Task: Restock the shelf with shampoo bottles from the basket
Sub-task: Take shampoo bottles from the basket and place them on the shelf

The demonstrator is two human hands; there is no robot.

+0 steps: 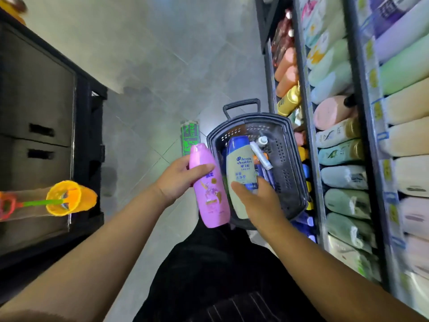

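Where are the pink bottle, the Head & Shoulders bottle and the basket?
pink shampoo bottle (210, 194), head view, on its label.
Head & Shoulders bottle (242, 163), head view, on its label.
basket (287, 173), head view, on its perforated wall.

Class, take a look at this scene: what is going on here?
A person stands in a shop aisle over a dark basket on the floor. The left hand grips a pink bottle and the right hand holds a pale green bottle with a blue cap, both above the basket. A stocked shelf runs along the right.
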